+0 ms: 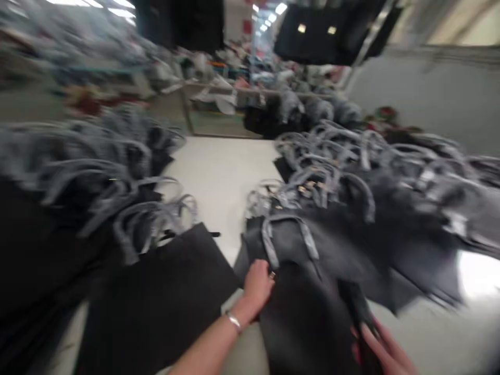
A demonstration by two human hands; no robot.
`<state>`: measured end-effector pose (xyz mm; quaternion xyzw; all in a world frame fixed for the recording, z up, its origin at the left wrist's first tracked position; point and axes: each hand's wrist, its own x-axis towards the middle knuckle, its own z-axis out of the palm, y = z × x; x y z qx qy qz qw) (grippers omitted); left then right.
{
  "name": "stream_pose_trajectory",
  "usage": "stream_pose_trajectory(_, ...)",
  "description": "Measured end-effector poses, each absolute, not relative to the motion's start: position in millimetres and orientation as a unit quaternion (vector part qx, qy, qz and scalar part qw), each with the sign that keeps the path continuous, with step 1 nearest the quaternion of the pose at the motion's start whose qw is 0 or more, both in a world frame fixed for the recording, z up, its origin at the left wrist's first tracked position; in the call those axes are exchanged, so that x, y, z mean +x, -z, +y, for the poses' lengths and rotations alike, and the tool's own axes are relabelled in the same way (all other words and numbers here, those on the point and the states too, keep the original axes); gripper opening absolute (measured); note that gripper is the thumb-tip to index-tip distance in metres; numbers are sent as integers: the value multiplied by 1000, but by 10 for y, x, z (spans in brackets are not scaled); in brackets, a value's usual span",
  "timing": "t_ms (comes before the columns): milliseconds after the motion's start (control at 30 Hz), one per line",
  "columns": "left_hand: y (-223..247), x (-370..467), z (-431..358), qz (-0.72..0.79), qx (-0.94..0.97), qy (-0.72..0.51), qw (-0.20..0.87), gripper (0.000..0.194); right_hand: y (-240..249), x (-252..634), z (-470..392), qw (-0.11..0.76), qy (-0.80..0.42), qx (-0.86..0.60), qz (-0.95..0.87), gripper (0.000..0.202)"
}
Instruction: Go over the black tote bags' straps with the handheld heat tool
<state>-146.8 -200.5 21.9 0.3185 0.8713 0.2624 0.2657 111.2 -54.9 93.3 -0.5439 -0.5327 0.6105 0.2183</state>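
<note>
A black tote bag (304, 317) with grey wrapped handles (287, 221) lies in front of me, its body bulging. My left hand (258, 286) is closed on its upper left edge, close to a handle's base; a silver bracelet is on the wrist. At the lower right, my right hand (385, 346) is closed with thumb and fingers around a dark strip at the bag's right side, which looks like its side panel. Motion blur softens the details there. Left of my left hand lies another black bag (164, 302), flat, with grey handles pointing away.
More black bags (31, 234) with grey handles are piled along the left. A further pile (363, 234) covers the right side of the white table (219, 166). Dark panels (312, 34) hang beyond the table. Blurred workshop clutter fills the background.
</note>
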Motion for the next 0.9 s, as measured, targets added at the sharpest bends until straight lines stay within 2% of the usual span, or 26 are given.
stream_pose_trajectory(100, -58, -1292, -1727, 859, 345, -245, 289, 26, -1033, 1798, -556, 296, -568, -637, -430, 69)
stream_pose_trajectory(200, 34, -1442, -1669, 850, 358, -233, 309, 18, -1106, 2143, -557, 357, -520, -677, -379, 79)
stream_pose_trajectory(433, 91, -1593, -1650, 824, 361, -261, 350, 24, -1026, 2517, -930, 263, -576, -695, -342, 73)
stream_pose_trajectory(567, 119, -1587, -1632, 817, 357, -272, 362, 21, -848, 2493, -992, 245, -630, -685, -274, 53)
stream_pose_trajectory(700, 140, -1591, -1635, 817, 366, -259, 363, 15, -690, 2383, -776, 304, -605, -681, -278, 43)
stream_pose_trajectory(800, 159, -1596, -1636, 827, 378, -236, 343, 17, -683, 2393, -622, 363, -556, -686, -297, 46)
stream_pose_trajectory(900, 179, -1600, -1639, 829, 380, -226, 342, 22, -789, 2495, -640, 372, -538, -687, -316, 52)
